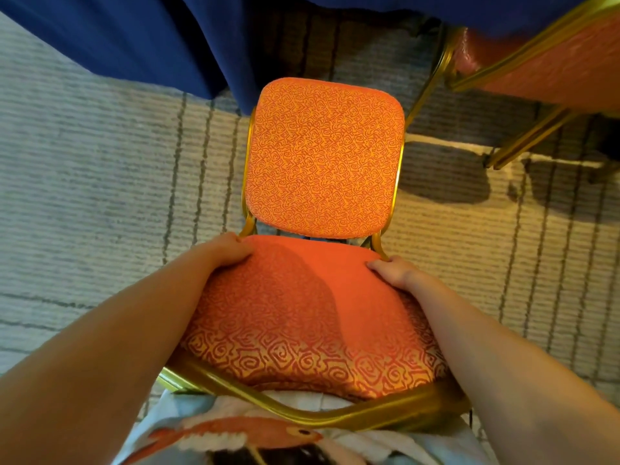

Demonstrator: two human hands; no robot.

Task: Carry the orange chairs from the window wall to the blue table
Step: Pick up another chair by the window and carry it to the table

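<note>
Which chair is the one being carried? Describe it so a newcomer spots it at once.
Start at the blue tablecloth across the top. Just below its hem, mid-frame, is the orange chair with a gold frame. Unlike the second chair at upper right, it is gripped by the left hand and right hand.

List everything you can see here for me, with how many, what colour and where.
Held chair: one, orange patterned padding with a gold frame, centre.
Second chair: one, orange with a gold frame, top right, partly out of view.
Tablecloth: one, dark blue, along the top, hanging down.
Carpet: one, grey-beige with dark stripes, under everything.
Shirt: one, pale with an orange fish print, bottom edge.
Left grip: one, bare hand, curled round the held chair's left padded edge.
Right grip: one, bare hand, curled round its right padded edge.
</note>
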